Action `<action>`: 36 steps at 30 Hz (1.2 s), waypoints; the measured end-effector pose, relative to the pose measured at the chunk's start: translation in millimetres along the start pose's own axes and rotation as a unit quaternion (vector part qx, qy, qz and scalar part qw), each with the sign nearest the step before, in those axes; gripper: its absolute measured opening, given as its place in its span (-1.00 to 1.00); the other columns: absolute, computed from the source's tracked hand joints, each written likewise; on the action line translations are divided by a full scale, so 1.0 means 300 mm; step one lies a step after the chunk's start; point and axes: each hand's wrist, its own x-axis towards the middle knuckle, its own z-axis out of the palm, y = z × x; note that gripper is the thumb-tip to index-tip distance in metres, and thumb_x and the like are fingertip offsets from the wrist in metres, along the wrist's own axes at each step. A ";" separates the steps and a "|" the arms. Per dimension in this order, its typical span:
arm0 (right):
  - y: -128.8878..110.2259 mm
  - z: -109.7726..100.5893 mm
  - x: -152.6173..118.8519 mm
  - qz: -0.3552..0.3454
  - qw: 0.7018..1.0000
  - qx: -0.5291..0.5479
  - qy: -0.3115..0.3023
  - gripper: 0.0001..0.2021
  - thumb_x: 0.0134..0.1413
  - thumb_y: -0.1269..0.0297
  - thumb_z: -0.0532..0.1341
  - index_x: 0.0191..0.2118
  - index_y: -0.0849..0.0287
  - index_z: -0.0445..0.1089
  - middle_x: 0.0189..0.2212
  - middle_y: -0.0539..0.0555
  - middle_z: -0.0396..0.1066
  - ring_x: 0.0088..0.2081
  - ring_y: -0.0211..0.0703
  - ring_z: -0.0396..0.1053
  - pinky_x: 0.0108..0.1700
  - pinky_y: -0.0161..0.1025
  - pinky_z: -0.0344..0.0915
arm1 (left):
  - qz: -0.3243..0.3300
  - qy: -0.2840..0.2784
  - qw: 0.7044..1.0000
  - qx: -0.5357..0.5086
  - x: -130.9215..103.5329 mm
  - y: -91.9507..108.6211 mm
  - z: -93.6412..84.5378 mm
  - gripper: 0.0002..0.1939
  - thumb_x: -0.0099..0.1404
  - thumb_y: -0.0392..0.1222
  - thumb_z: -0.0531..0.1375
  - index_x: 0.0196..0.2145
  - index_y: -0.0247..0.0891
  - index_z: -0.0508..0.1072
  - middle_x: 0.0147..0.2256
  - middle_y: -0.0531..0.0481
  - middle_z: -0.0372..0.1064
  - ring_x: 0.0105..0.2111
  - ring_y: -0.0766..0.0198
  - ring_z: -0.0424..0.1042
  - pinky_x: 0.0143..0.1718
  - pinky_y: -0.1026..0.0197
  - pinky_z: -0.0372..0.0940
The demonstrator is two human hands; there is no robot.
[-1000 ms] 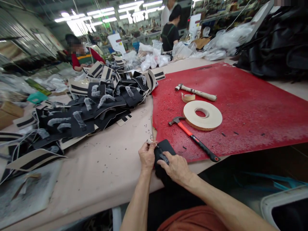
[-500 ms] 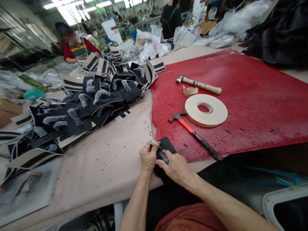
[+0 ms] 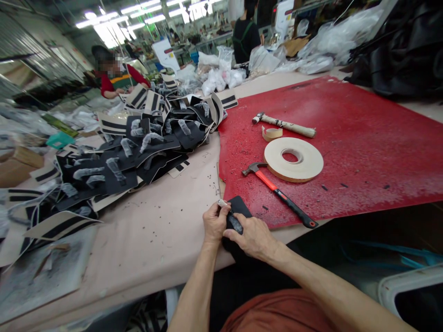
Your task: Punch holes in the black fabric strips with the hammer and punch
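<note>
At the table's near edge, my left hand and my right hand are closed on a black panel. A handle wrapped in clear plastic sits on this panel, and my right fingers and thumb close around it. My left fingertips pinch at the handle's far end; a small white tip shows there, too small to name. A claw hammer with a red and black grip lies just beyond my right hand. Behind its head rests a wide roll of cream tape.
A red sheet covers the right side, bearing a second hammer with a wrapped handle and a loose tape curl. Many black panels with wrapped handles are heaped at left. A co-worker stands behind them; plastic bags lie farther back.
The view has shifted slightly, so the heap and co-worker appear a little farther right. Both hands keep nearly the same hold on the panel and its handle.
</note>
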 end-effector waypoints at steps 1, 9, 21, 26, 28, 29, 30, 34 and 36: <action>0.010 -0.021 -0.002 -0.011 1.000 -0.007 0.015 -0.54 0.23 -0.14 0.11 -0.03 0.14 0.40 -0.26 0.14 0.49 -0.24 0.00 0.46 -0.25 -0.21 0.23 | 0.013 0.001 1.000 0.020 -0.003 0.000 0.002 -0.82 0.27 -0.09 0.23 -0.30 -0.25 0.54 -0.31 -0.03 0.57 -0.32 0.25 0.53 -0.23 0.28 0.39; 0.280 -0.237 0.065 0.111 0.981 -0.094 0.129 -0.73 0.10 0.30 0.23 -0.09 0.31 0.32 -0.11 0.34 0.31 -0.06 0.11 0.29 -0.10 -0.12 0.22 | 0.105 0.011 0.988 0.111 -0.029 0.001 0.016 -0.84 0.31 -0.10 0.21 -0.28 -0.21 0.52 -0.32 -0.02 0.55 -0.33 0.24 0.53 -0.22 0.27 0.38; 0.110 -0.383 -0.005 -0.016 0.977 0.163 0.138 -0.63 0.33 -0.02 -0.15 -0.36 0.10 0.14 -0.63 -0.09 0.13 -0.65 -0.29 0.09 -0.59 -0.36 0.05 | 0.136 -0.003 0.984 0.118 -0.034 0.037 0.011 -0.86 0.32 -0.16 0.16 -0.31 -0.21 0.50 -0.38 0.00 0.52 -0.38 0.26 0.50 -0.26 0.27 0.35; 0.124 -0.391 -0.076 -0.147 0.974 -0.153 0.084 -0.74 0.32 0.14 -0.04 -0.36 0.13 0.18 -0.63 0.00 0.23 -0.63 -0.24 0.16 -0.54 -0.27 -0.11 | 0.129 -0.007 0.983 0.131 -0.033 0.027 0.009 -0.87 0.31 -0.15 0.17 -0.32 -0.21 0.50 -0.39 -0.01 0.51 -0.39 0.24 0.50 -0.26 0.25 0.35; 0.112 -0.420 -0.071 -0.174 0.961 -0.208 0.044 -0.76 0.32 0.17 -0.03 -0.36 0.12 0.20 -0.63 0.00 0.22 -0.65 -0.23 0.15 -0.54 -0.26 -0.17 | 0.127 -0.006 0.983 0.134 -0.036 0.024 0.009 -0.87 0.31 -0.16 0.17 -0.32 -0.21 0.50 -0.40 -0.01 0.51 -0.40 0.24 0.49 -0.27 0.25 0.35; 0.096 -0.441 -0.069 -0.184 0.959 -0.204 0.067 -0.74 0.33 0.15 -0.03 -0.37 0.12 0.19 -0.63 0.00 0.21 -0.64 -0.23 0.14 -0.53 -0.26 -0.16 | 0.127 -0.007 0.983 0.133 -0.037 0.024 0.009 -0.87 0.31 -0.16 0.17 -0.32 -0.21 0.50 -0.39 -0.01 0.51 -0.39 0.24 0.49 -0.26 0.25 0.35; 0.076 -0.462 -0.069 -0.187 0.958 -0.181 0.117 -0.72 0.35 0.12 -0.05 -0.38 0.11 0.18 -0.63 -0.01 0.20 -0.64 -0.23 0.14 -0.53 -0.26 -0.13 | 0.127 -0.008 0.983 0.130 -0.039 0.024 0.009 -0.87 0.31 -0.16 0.17 -0.32 -0.20 0.50 -0.39 -0.01 0.51 -0.37 0.24 0.50 -0.24 0.26 0.34; 0.037 -0.477 -0.101 -0.131 0.938 -0.073 0.313 -0.63 0.40 0.06 -0.20 -0.28 0.11 0.21 -0.58 0.01 0.22 -0.57 -0.18 0.20 -0.47 -0.25 0.07 | 0.125 -0.013 0.986 0.109 -0.035 0.019 0.012 -0.89 0.29 -0.17 0.18 -0.31 -0.19 0.51 -0.35 -0.02 0.52 -0.32 0.22 0.50 -0.20 0.26 0.34; 0.074 -0.434 -0.130 -0.134 0.944 -0.080 0.292 -0.62 0.38 0.06 -0.17 -0.30 0.13 0.24 -0.61 0.03 0.23 -0.59 -0.17 0.20 -0.50 -0.24 0.06 | 0.118 -0.011 0.987 0.106 -0.029 0.017 0.014 -0.89 0.28 -0.17 0.19 -0.33 -0.20 0.51 -0.38 -0.02 0.51 -0.36 0.22 0.49 -0.24 0.25 0.34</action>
